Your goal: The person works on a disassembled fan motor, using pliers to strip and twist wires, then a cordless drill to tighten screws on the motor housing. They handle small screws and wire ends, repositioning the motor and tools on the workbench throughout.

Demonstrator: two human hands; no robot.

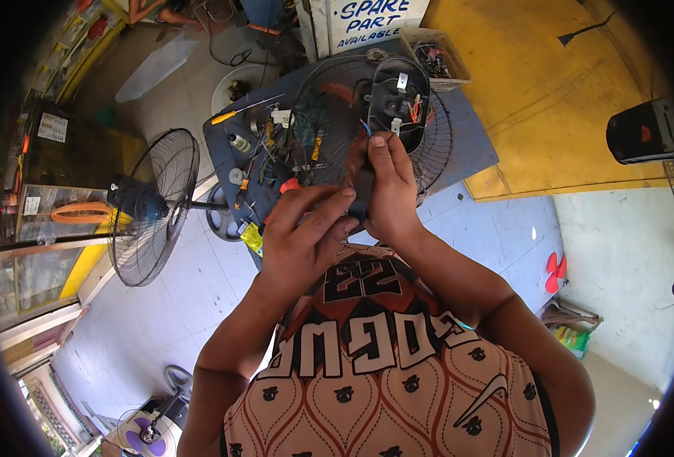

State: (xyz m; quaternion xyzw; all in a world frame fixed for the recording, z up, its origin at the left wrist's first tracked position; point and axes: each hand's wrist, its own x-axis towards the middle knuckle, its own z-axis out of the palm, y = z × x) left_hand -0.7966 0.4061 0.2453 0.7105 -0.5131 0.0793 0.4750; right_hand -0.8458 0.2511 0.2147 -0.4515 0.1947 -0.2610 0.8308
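My left hand (pixel 306 232) is closed, its thumb and fingertips at the side of a dark object (pixel 362 190) held close to my chest. Its kind is hard to make out, as my fingers cover much of it. My right hand (pixel 392 183) holds the same object from the other side, with thumb and forefinger pinched near its top. A thin blue wire (pixel 365 126) sticks up by those fingertips. Just beyond lies an opened black fan base (pixel 400 99) with loose coloured wires (pixel 415 111) inside. It rests on a round wire fan grille (pixel 442 141) on the table.
Screwdrivers, including a yellow-handled one (pixel 223 118), and small parts lie on the blue-grey table (pixel 474 152). A basket of parts (pixel 437 57) stands behind. To the left is a black stand fan (pixel 154 206); a yellow surface (pixel 527 99) spreads at the right.
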